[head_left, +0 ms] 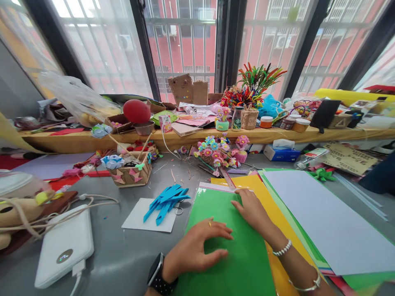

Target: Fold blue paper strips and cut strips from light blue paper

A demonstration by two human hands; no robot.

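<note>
A green sheet pack, with a clear plastic sleeve edge at its top, lies in front of me on the grey table. My left hand is over its lower left part, thumb and fingers apart, holding nothing. Near the pack's top edge is my right hand, its thumb and fingers spread and its fingertips close to the end of a ruler. Whether they touch the ruler is unclear. Yellow paper shows beneath the green pack. To the left, folded blue paper strips lie on a white sheet.
White sheets on green paper lie to the right. A white power bank with cables is at left. Behind stand a cardboard box, small craft flowers and a tissue box. A cluttered shelf runs below the windows.
</note>
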